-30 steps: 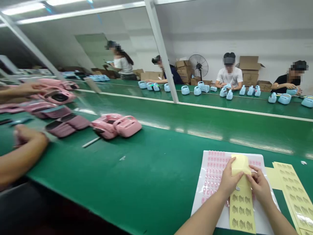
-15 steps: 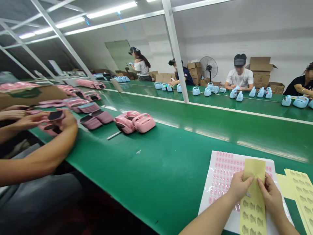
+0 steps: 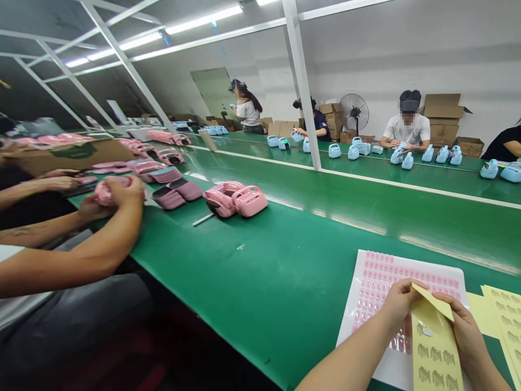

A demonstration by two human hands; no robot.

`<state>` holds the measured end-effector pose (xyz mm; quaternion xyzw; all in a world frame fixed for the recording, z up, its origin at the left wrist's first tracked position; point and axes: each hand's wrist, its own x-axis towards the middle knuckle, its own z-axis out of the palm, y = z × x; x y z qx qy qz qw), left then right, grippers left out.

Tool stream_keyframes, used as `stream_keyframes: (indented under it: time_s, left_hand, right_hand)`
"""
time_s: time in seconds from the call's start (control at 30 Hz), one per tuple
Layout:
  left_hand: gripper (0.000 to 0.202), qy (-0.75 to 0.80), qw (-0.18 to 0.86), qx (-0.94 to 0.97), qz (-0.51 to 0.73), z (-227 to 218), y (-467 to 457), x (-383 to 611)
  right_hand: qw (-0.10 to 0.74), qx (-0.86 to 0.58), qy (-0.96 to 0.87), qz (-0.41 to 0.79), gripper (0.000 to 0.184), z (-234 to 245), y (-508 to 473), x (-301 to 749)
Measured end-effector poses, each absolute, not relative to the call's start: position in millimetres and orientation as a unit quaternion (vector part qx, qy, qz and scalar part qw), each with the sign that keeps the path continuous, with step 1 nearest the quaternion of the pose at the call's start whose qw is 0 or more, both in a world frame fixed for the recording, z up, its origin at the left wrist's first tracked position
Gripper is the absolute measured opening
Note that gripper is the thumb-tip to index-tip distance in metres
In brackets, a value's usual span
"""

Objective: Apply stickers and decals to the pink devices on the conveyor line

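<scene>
At the lower right, my left hand [image 3: 396, 304] and my right hand [image 3: 464, 326] both pinch a yellow sticker backing sheet [image 3: 435, 347], its top edge folded over toward me. The sheet has several die-cut shapes and one small grey sticker on it. Under it lies a white sheet of small pink stickers [image 3: 378, 288] on the green belt.
More yellow sheets [image 3: 502, 320] lie at the right edge. Two pink devices [image 3: 236, 200] and a thin white stick [image 3: 202, 219] sit on the green conveyor [image 3: 260, 260]. A co-worker's arms [image 3: 93, 239] handle pink parts at left. Across the line, people sit with blue devices [image 3: 354, 152].
The view has swung left and up. The yellow sheet's top has folded down further between my hands, and both hands sit lower and further right in view. The co-worker's hands have drawn together.
</scene>
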<state>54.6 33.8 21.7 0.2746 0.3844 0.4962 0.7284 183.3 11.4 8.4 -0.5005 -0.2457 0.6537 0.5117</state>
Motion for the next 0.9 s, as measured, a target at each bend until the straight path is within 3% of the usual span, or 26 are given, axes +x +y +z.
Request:
stream_keyframes:
  time_s: [0.27, 0.5, 0.73, 0.9]
  left_hand:
    - [0.05, 0.363, 0.778, 0.221, 0.463, 24.1, 39.7, 50.7]
    - [0.037, 0.398, 0.782, 0.294, 0.378, 25.1, 43.1, 38.8]
    - [0.029, 0.44, 0.772, 0.311, 0.336, 23.0, 42.5, 38.0]
    - [0.032, 0.43, 0.762, 0.324, 0.36, 25.0, 40.6, 38.1]
  right_hand:
    - [0.467, -0.469, -0.274, 0.697, 0.021, 6.8, 10.0, 181.5]
    - [0.464, -0.484, -0.347, 0.655, 0.016, 1.6, 13.1, 181.3]
    - [0.509, -0.533, -0.448, 0.505, 0.015, 1.2, 15.5, 178.3]
    - [0.508, -0.533, -0.432, 0.522, 0.015, 1.1, 15.4, 176.4]
